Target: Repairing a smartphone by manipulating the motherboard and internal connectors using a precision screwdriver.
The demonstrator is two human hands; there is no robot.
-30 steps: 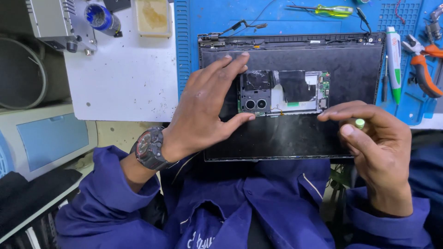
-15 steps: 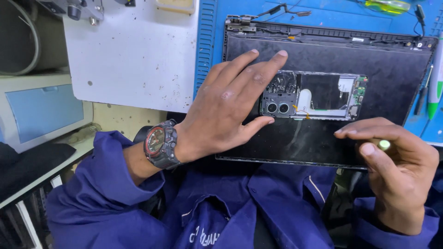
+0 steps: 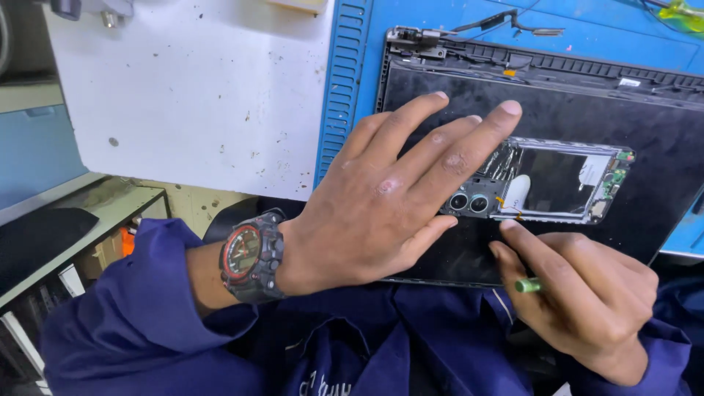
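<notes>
fingers (image 3: 469, 136) of my left hand (image 3: 381, 205) are lying flat and spread, grasping nothing, pressing down on the opened phone (image 3: 546, 183) near its two round camera lenses. my right hand (image 3: 587, 301) is curling around a thin tool with a green end (image 3: 526, 284), its forefinger touching the phone's lower edge; i cannot tell where the tip is sitting. a second ago that hand was holding the tool out to the side of the phone, so it is now coming in under the lenses, and i judge the prying or unscrewing is about to begin. the phone is lying on a dark laptop shell (image 3: 601, 103), which is resting on a blue mat (image 3: 352, 81) beside a white board (image 3: 191, 95). my wristwatch (image 3: 249, 257) is sitting above my blue sleeve (image 3: 125, 323)
</notes>
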